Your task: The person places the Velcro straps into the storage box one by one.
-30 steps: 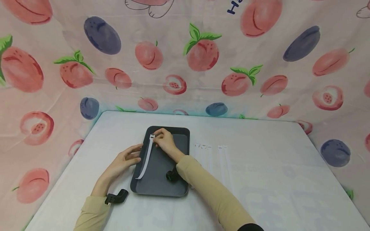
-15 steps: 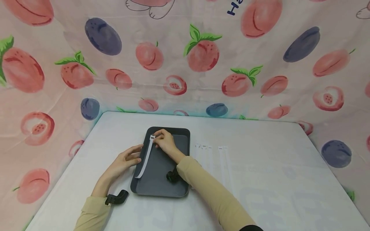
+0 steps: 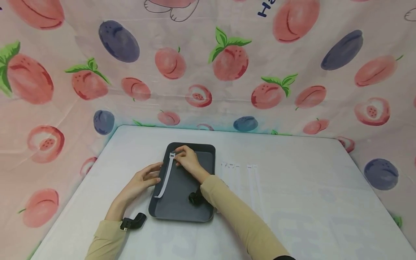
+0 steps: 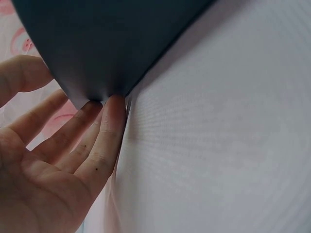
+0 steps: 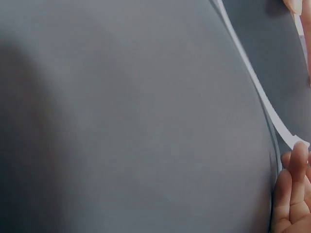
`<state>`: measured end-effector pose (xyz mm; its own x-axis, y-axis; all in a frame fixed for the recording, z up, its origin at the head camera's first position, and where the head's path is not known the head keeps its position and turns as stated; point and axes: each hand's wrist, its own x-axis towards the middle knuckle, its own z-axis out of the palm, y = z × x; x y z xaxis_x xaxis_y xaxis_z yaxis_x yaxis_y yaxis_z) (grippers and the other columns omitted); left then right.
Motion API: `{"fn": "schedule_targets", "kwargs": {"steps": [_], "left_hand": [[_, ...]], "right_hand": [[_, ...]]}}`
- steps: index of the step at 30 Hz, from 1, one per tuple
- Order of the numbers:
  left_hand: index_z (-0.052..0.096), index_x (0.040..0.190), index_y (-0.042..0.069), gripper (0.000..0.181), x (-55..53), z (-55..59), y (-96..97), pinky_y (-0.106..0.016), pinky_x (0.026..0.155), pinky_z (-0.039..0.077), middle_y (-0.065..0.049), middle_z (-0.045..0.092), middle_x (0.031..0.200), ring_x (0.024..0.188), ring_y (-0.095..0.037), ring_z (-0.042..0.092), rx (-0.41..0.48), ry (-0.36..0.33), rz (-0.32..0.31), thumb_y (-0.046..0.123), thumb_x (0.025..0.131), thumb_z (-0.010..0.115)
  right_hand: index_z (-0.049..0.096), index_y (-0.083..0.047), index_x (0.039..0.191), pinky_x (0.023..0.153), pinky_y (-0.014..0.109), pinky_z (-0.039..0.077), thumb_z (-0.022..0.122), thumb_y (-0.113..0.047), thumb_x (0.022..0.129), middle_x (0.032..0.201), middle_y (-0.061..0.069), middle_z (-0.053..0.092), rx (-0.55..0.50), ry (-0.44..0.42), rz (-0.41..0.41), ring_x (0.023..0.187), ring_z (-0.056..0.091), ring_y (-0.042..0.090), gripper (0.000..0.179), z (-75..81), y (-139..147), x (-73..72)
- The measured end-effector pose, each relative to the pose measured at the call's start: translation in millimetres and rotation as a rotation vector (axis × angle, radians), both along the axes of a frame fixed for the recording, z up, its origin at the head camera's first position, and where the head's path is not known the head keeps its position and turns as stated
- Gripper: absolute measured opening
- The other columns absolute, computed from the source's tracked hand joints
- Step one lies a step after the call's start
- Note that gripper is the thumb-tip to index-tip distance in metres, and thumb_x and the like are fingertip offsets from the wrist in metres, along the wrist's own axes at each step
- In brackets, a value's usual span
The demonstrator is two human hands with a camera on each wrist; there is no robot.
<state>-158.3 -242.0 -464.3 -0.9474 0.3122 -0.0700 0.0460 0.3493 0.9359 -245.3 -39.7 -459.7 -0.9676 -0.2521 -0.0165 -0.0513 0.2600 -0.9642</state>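
Observation:
A dark grey rectangular tray (image 3: 182, 184) stands on the white table. Along its left side runs a white cable tie strap (image 3: 167, 175), with a slotted head at the far end and a slightly bent near end. At that head my right hand (image 3: 188, 160) pinches the strap between thumb and fingertips; the right wrist view shows those fingers (image 5: 297, 170) beside the strap's end. My left hand (image 3: 141, 182) holds the tray's left wall, thumb at the rim. In the left wrist view, its fingertips (image 4: 114, 104) press the outer wall low down, close to the table.
Several more white straps (image 3: 249, 180) lie side by side on the table (image 3: 308, 173), right of the tray. Their colour nearly matches the tabletop. A fruit-printed cloth (image 3: 201, 54) hangs behind. Black wrist cameras (image 3: 133, 221) sit on both wrists.
The strap's near end has shifted slightly toward the tray's far end. Both hands keep almost the same place and hold; the head view has turned slightly.

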Motion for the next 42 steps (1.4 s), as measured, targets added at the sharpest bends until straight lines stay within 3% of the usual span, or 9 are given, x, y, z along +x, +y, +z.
{"fn": "schedule_targets", "kwargs": {"steps": [7, 16, 19, 26, 33, 39, 42], "left_hand": [[0.035, 0.149, 0.016, 0.06, -0.3, 1.4, 1.2, -0.057, 0.106, 0.037, -0.023, 0.038, 0.15, 0.134, -0.044, 0.042, 0.008, -0.002, -0.002, 0.022, 0.095, 0.06], [0.034, 0.15, 0.015, 0.06, -0.6, 2.1, 1.7, -0.054, 0.105, 0.039, -0.024, 0.037, 0.15, 0.134, -0.045, 0.042, 0.014, -0.003, -0.008, 0.022, 0.095, 0.06], [0.034, 0.149, 0.014, 0.06, 0.0, 1.6, 1.9, -0.053, 0.105, 0.039, -0.025, 0.037, 0.15, 0.135, -0.046, 0.041, 0.021, -0.005, -0.008, 0.02, 0.096, 0.059], [0.034, 0.149, 0.013, 0.06, 0.0, 1.1, 1.7, -0.019, 0.092, 0.044, -0.025, 0.037, 0.149, 0.134, -0.045, 0.042, 0.04, -0.009, -0.007, 0.02, 0.095, 0.06], [0.035, 0.149, 0.014, 0.06, 1.1, 2.1, 1.9, -0.035, 0.1, 0.044, -0.024, 0.039, 0.149, 0.134, -0.044, 0.043, 0.0, -0.001, 0.006, 0.022, 0.095, 0.06], [0.035, 0.149, 0.015, 0.061, 0.4, 1.0, 2.7, -0.016, 0.092, 0.044, -0.023, 0.038, 0.149, 0.135, -0.044, 0.042, 0.022, -0.019, 0.007, 0.02, 0.094, 0.061], [0.035, 0.149, 0.014, 0.061, 0.0, 0.3, 2.7, -0.013, 0.09, 0.044, -0.024, 0.038, 0.149, 0.135, -0.045, 0.041, 0.029, -0.021, 0.007, 0.02, 0.095, 0.061]], "right_hand": [[0.058, -0.003, 0.122, 0.069, 0.028, 0.055, 0.058, -0.005, 0.093, 0.103, 0.021, 0.071, 0.036, -0.039, 0.05, 0.082, 0.071, 0.034, 0.029, 7.3, 2.3, 1.3], [0.052, -0.006, 0.132, 0.085, 0.036, 0.053, 0.054, -0.01, 0.097, 0.121, 0.019, 0.064, 0.115, -0.084, 0.164, 0.096, 0.069, 0.03, 0.036, 17.2, 9.0, 2.7], [0.051, -0.005, 0.133, 0.086, 0.038, 0.053, 0.053, -0.01, 0.097, 0.124, 0.019, 0.062, 0.134, -0.089, 0.198, 0.1, 0.068, 0.031, 0.036, 20.6, 12.1, 3.5], [0.049, -0.006, 0.135, 0.086, 0.035, 0.053, 0.055, -0.011, 0.097, 0.128, 0.018, 0.061, 0.172, -0.083, 0.239, 0.106, 0.065, 0.029, 0.04, 29.5, 23.4, 4.5], [0.05, -0.006, 0.134, 0.082, 0.032, 0.053, 0.057, -0.012, 0.096, 0.127, 0.016, 0.062, 0.19, -0.046, 0.285, 0.106, 0.065, 0.028, 0.039, 34.9, 33.0, 7.0], [0.051, -0.006, 0.134, 0.078, 0.028, 0.053, 0.056, -0.01, 0.096, 0.126, 0.015, 0.062, 0.226, 0.031, 0.342, 0.105, 0.065, 0.027, 0.038, 39.9, 41.7, 12.6], [0.05, -0.006, 0.134, 0.078, 0.028, 0.053, 0.057, -0.01, 0.096, 0.126, 0.016, 0.061, 0.225, 0.065, 0.36, 0.106, 0.064, 0.028, 0.039, 42.4, 47.5, 15.6]]}}
